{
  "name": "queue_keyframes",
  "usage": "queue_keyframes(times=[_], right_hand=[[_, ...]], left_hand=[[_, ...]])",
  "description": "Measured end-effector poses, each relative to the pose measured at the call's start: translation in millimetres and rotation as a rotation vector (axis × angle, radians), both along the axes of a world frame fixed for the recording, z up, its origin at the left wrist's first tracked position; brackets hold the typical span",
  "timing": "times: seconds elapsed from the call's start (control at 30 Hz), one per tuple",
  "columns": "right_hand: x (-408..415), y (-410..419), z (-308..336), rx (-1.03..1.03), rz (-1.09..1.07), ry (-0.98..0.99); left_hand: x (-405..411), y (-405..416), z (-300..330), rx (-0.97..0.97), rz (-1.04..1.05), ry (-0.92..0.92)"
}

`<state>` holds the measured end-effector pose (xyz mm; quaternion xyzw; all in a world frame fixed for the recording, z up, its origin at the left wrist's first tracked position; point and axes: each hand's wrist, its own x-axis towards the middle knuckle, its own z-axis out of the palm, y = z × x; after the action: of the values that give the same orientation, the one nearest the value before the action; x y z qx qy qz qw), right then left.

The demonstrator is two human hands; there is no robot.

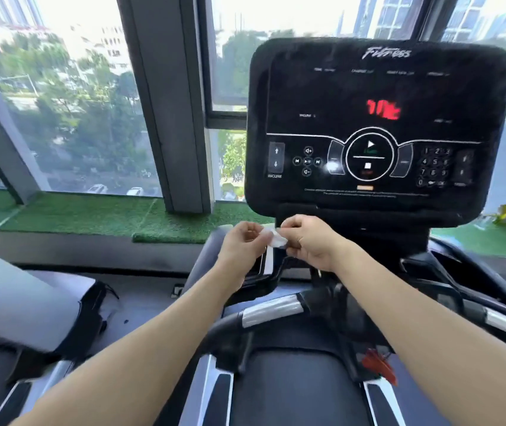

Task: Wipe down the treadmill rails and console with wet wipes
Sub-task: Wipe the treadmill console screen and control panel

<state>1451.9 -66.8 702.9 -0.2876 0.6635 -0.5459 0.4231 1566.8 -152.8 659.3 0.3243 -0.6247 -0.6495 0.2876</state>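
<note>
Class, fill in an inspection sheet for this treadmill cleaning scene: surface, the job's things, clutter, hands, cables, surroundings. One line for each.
Surface: treadmill console, dark panel, red digits lit, blurred.
Job's things: small white wet wipe held between both hands, below the console; silver-banded rails lower down.
Clutter: red object by the right rail, too blurred to identify.
Hands: left hand and right hand both pinch the wipe.
Cables: nothing seen.
Surroundings: large windows onto trees and buildings; green turf ledge; another machine at left.
</note>
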Motion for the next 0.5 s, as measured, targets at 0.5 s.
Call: queue_keyframes(times=[0.5], right_hand=[[-111,142,30,-0.132,-0.063,0.193]], left_hand=[[-115,140,62,0.220,-0.103,0.120]])
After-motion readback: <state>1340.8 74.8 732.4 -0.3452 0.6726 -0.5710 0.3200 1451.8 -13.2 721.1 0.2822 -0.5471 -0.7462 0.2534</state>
